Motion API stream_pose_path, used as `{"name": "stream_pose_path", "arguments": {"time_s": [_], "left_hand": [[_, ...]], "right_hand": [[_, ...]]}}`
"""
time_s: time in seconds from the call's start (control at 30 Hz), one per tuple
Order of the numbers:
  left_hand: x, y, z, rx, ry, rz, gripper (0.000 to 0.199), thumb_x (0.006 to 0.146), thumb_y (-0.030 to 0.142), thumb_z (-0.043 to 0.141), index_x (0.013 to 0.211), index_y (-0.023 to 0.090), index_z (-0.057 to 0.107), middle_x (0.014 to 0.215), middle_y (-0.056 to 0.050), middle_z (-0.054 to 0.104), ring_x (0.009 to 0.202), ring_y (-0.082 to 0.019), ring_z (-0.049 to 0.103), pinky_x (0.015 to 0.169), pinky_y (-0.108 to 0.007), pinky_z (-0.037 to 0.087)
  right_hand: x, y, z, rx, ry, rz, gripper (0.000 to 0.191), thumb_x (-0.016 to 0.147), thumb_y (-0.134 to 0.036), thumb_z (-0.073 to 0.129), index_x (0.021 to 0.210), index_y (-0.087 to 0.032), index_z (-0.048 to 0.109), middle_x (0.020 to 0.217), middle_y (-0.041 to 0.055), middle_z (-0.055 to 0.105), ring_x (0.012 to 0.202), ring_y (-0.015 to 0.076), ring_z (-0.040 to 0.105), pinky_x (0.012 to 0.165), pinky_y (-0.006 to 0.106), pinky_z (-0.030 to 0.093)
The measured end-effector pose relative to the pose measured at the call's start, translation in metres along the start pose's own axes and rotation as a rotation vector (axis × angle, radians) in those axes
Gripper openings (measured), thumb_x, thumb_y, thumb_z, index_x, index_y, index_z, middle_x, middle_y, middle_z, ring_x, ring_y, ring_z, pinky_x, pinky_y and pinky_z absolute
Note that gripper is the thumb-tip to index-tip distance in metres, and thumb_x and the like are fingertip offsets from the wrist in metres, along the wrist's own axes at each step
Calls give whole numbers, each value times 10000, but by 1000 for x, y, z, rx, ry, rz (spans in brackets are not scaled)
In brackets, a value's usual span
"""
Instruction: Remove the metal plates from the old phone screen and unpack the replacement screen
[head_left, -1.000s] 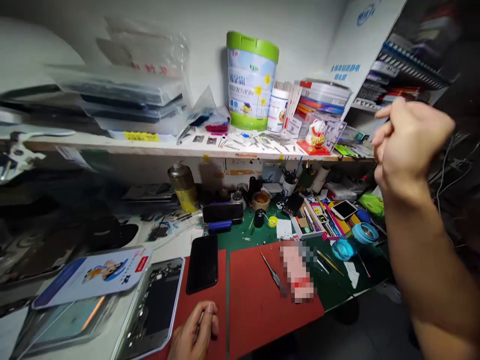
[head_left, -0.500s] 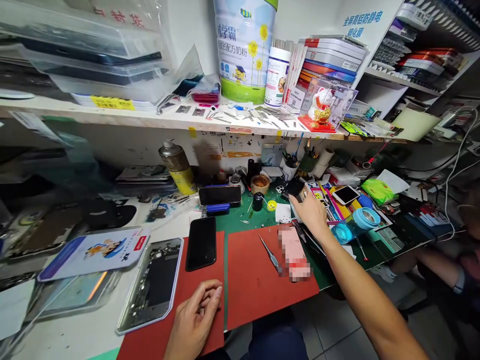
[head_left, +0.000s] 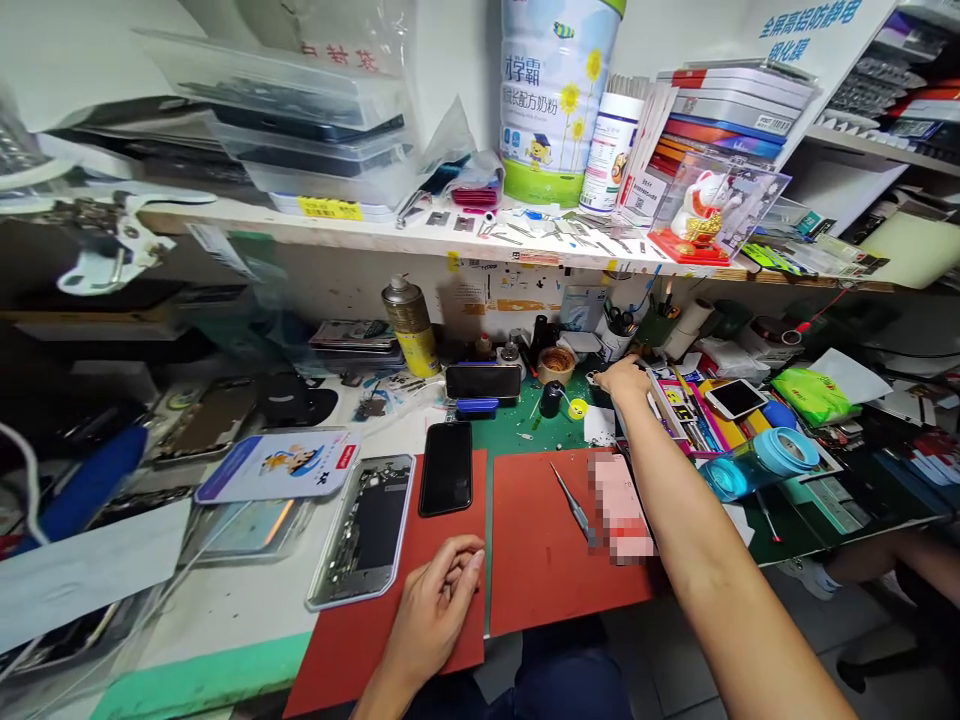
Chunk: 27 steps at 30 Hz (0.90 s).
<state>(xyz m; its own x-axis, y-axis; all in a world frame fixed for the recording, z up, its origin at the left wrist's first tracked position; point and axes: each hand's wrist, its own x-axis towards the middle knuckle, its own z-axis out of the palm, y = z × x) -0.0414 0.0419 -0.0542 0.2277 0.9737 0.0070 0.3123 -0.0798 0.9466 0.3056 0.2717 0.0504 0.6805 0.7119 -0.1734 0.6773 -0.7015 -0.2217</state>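
"So, the right hand?"
"Near the far edge of the bench, by the white tool cup; I can't tell its grip."
"Left hand?"
"Loosely curled shut, nearer the front; the black phone overlaps the red mat's far edge."

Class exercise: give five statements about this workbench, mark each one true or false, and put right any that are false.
1. The left hand is at the left red mat. True.
2. The right hand is on the thin grey tool. False: the tool lies on the right red mat, while the hand reaches toward the back of the bench.
3. The cat figurine stands on the shelf. True.
4. In the picture, the black phone lies right of the grey tool. False: it lies to its left.
5. The yellow spray can is below the shelf. True.
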Motion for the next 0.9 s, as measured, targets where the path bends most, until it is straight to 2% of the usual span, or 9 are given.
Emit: {"name": "stream_pose_path", "arguments": {"time_s": [0.13, 0.2, 0.27, 0.37, 0.4, 0.47, 0.53, 0.67, 0.9], "left_hand": [[-1, -2, 0, -8, -22, 21, 285, 1030, 468, 571, 1107, 224, 697, 797, -30, 720, 689, -188, 702, 667, -265, 546], [-1, -3, 1, -31, -2, 25, 273, 1029, 457, 582, 1112, 226, 701, 798, -28, 719, 708, -187, 704, 674, -264, 546], [1, -4, 2, -76, 34, 24, 271, 1027, 454, 594, 1115, 223, 706, 820, -35, 731, 733, -187, 707, 681, -268, 551], [3, -2, 4, -199, 75, -1, 302, 1026, 470, 608, 1136, 209, 713, 889, -56, 764, 704, -170, 688, 658, -273, 551], [3, 0, 6, -257, 81, -19, 319, 1025, 477, 615, 1148, 201, 717, 917, -66, 775, 695, -164, 683, 655, -276, 552], [2, 6, 9, -398, 77, -64, 357, 1020, 492, 633, 1174, 184, 727, 981, -93, 791, 735, -172, 704, 686, -291, 569], [-1, 13, 14, -563, 53, -98, 392, 1011, 502, 655, 1209, 174, 738, 1052, -118, 799, 835, -201, 743, 751, -316, 593], [-10, 26, 26, -767, 72, -173, 402, 976, 479, 731, 1258, 195, 760, 1147, -115, 804, 959, -209, 757, 866, -320, 596], [-26, 36, 32, -720, 186, -257, 436, 939, 511, 772, 1236, 192, 789, 1201, -116, 813, 1142, -264, 743, 1027, -368, 550]], "right_hand": [[-33, 19, -17, 211, 50, -14, 579, 977, -417, 734, 1467, -165, 555, 1452, 171, 604, 1292, 333, 623, 1092, 568, 518], [-67, 39, -18, 350, 53, -97, 827, 898, -428, 795, 1564, -107, 424, 1416, 266, 618, 1324, 407, 599, 1135, 597, 453], [-112, 65, -10, 512, -13, -208, 905, 872, -491, 775, 1603, -162, 353, 1315, 223, 696, 1223, 389, 668, 1083, 558, 491], [-184, 107, 21, 801, -284, -339, 816, 907, -680, 557, 1560, -213, 408, 1136, 134, 782, 917, 294, 760, 888, 465, 594], [-206, 119, 34, 1113, -545, -365, 811, 863, -688, 596, 1506, -205, 490, 1164, 156, 780, 908, 306, 757, 869, 475, 595], [-244, 135, 60, 1534, -918, -243, 722, 783, -696, 677, 1293, -185, 689, 1095, 166, 799, 868, 304, 751, 804, 443, 599], [-273, 142, 83, 1778, -1156, -67, 629, 752, -681, 727, 1120, -174, 787, 1039, 164, 814, 818, 276, 741, 729, 379, 590], [-302, 140, 108, 1895, -1371, 116, 622, 735, -688, 759, 1055, -160, 834, 1015, 153, 826, 759, 230, 710, 655, 302, 555], [-311, 144, 122, 1886, -1510, 111, 650, 739, -674, 769, 1109, -143, 829, 1048, 156, 821, 790, 224, 698, 683, 293, 547]]}}
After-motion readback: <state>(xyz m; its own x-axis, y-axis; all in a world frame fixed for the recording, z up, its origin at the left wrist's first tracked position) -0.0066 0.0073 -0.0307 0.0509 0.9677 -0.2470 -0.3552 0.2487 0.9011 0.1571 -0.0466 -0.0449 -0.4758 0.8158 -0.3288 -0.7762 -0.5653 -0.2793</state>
